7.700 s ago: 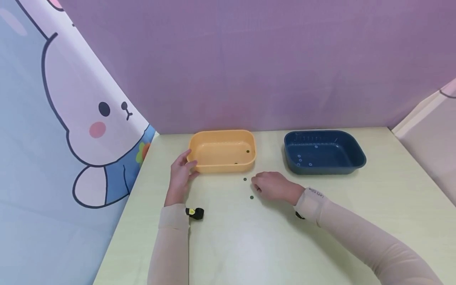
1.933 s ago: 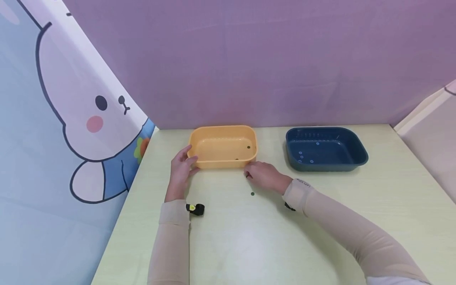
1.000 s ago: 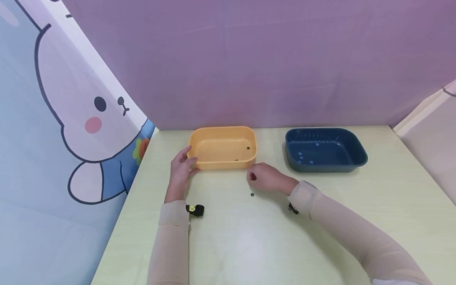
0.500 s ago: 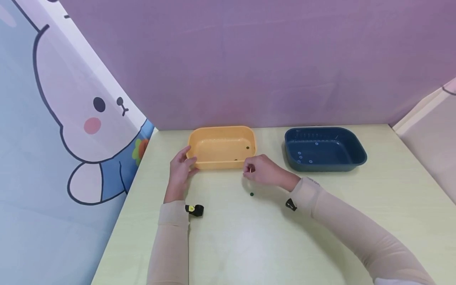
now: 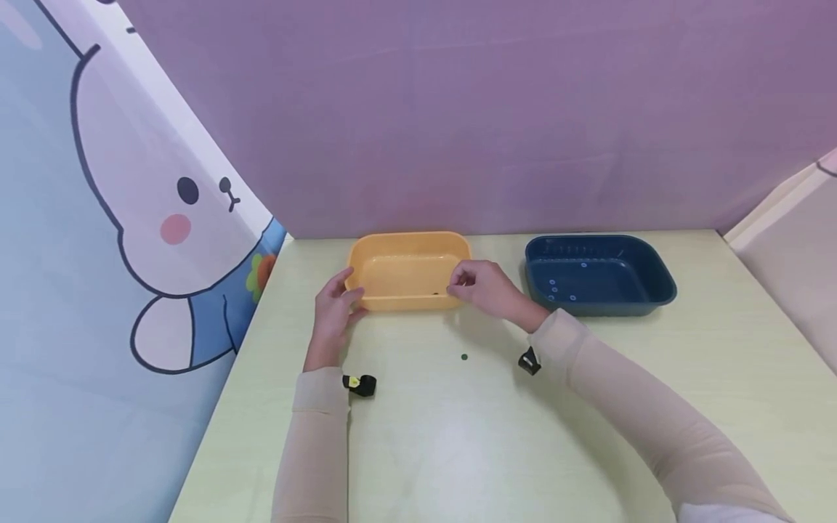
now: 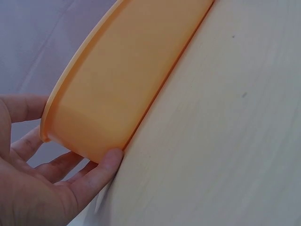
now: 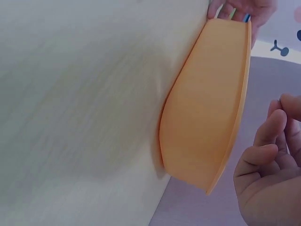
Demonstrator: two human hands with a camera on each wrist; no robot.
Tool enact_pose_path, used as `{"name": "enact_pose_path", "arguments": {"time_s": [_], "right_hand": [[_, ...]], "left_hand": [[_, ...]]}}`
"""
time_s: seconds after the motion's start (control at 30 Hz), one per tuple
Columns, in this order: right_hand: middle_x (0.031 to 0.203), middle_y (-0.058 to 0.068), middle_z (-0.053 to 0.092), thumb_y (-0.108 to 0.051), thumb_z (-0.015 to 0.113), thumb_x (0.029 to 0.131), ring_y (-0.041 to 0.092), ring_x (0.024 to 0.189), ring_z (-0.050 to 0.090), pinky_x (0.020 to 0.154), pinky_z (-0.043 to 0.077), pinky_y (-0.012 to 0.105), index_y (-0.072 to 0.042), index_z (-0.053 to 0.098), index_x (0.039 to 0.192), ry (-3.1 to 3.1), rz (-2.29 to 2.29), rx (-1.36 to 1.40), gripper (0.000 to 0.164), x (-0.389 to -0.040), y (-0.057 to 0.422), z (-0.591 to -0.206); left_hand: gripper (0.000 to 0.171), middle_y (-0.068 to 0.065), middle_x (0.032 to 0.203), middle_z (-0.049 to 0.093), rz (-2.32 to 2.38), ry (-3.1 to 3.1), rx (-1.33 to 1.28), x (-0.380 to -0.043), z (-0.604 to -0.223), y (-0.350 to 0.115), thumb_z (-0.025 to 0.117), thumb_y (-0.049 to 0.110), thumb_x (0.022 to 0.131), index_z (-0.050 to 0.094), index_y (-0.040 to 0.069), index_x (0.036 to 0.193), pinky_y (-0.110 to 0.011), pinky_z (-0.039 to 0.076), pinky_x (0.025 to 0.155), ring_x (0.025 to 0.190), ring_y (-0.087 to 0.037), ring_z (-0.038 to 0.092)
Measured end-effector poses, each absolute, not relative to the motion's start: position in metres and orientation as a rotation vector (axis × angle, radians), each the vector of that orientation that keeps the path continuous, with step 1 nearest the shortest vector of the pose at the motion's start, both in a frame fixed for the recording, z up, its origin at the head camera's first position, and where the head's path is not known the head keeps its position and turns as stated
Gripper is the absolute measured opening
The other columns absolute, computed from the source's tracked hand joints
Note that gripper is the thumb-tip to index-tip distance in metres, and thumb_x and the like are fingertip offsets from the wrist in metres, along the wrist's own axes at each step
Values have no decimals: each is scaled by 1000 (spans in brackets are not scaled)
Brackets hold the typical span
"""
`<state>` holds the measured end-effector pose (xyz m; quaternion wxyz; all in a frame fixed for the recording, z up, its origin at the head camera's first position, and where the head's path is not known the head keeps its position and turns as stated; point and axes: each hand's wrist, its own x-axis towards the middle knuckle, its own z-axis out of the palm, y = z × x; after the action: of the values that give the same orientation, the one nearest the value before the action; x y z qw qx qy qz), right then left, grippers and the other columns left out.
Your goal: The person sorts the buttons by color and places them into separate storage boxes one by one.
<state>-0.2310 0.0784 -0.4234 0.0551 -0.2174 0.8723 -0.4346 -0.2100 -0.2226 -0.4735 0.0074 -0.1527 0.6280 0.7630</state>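
Observation:
My left hand (image 5: 332, 309) holds the left end of the yellow tray (image 5: 392, 303); in the left wrist view its thumb lies low on the tray's wall (image 6: 108, 80) and the fingers are round the corner and rim. My right hand (image 5: 487, 287) is over the tray's front right rim, thumb and forefinger pinched together, as the right wrist view also shows for that hand (image 7: 277, 165). The small dark disc between its fingertips is hidden. Another dark disc (image 5: 436, 293) lies in the tray. One dark green disc (image 5: 464, 357) lies on the table in front.
To the right stands a dark blue tray (image 5: 601, 308) with several small pale rings in it. Both trays stand near the purple backdrop (image 5: 471, 145) at the back of the pale table (image 5: 418, 450). A rabbit-print cloth (image 5: 157, 247) hangs on the left.
A disc near the yellow tray's front has left the table in the right hand's pinch. The right hand has risen up to the tray's rim. The left hand has kept its hold.

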Motion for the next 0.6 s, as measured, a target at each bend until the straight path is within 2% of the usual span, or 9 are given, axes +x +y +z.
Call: {"name": "enact_pose_path", "arguments": {"time_s": [0.4,0.6], "right_hand": [[89,7,67,-13,73,94,23,83,59,71,51,33,-8,70,93,2674,-1401,-527,6,-245,75,-423],[92,8,67,-15,73,93,24,87,61,73,51,33,-5,69,102,2701,-1460,-456,13,-248,75,-427]], "left_hand": [[60,-7,164,29,2377,1988,-489,-209,-472,-223,64,6,96,47,22,151,-45,53,98,134,-30,50],[60,-8,163,31,2384,1987,-484,-208,-471,-223,63,5,96,46,21,152,-46,52,99,133,-30,50]]}}
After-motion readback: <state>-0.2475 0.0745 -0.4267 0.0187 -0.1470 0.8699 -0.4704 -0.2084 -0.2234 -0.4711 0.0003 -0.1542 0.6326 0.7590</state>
